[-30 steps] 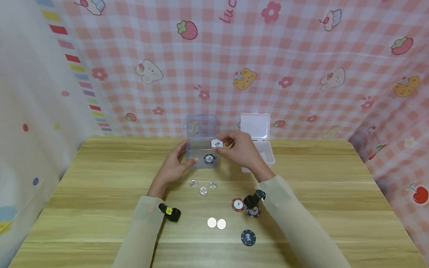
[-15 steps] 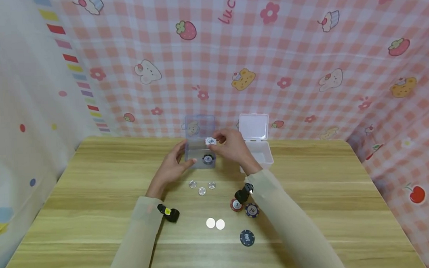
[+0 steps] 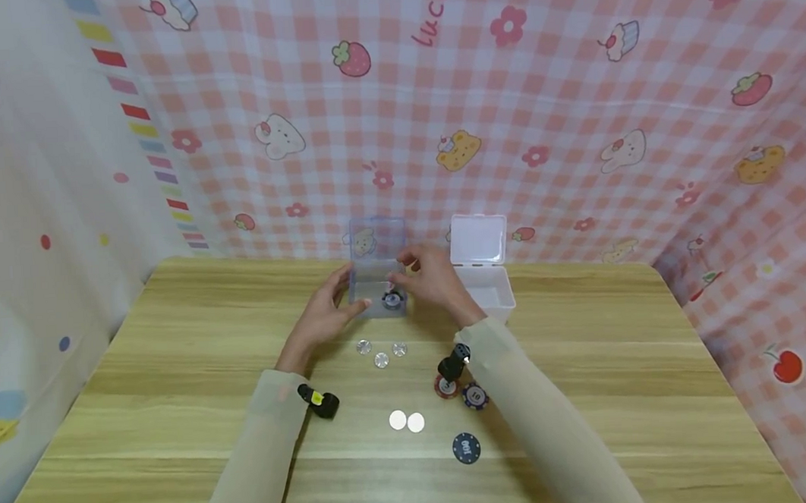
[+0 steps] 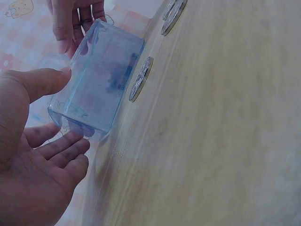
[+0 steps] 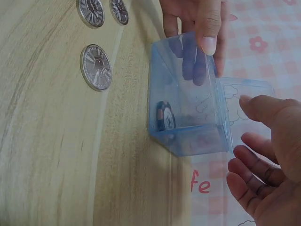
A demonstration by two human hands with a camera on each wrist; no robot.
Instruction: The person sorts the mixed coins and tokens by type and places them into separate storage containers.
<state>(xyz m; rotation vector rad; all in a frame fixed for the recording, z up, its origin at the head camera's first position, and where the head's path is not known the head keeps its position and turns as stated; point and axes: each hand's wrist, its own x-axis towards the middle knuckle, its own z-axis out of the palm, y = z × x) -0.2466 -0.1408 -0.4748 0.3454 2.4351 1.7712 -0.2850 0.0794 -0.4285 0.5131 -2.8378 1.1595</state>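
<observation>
My left hand (image 3: 324, 309) holds a clear bluish plastic box (image 5: 186, 84) at its left side, thumb at the near rim and fingers spread along the wall. The box's lid (image 3: 377, 238) stands open at the back. My right hand (image 3: 432, 276) is over the box's right side, its fingers parted and loosely bent, with nothing between them in the right wrist view. Inside the box, poker chips (image 5: 164, 115) lie in the near right corner, blurred through the plastic. Several silver coins (image 3: 381, 360) lie on the table just in front of the box.
A whitish plastic box (image 3: 497, 292) with its lid up stands to the right. Nearer me are two bright round discs (image 3: 406, 421), a red chip (image 3: 446, 387) partly under the right wrist camera, a blue chip (image 3: 475, 396) and a black chip (image 3: 466, 448). A patterned cloth hangs behind.
The white chip marked 100 has left my right fingers, let go over the bluish box. My right hand first moved left to there. My left hand has stayed at the box.
</observation>
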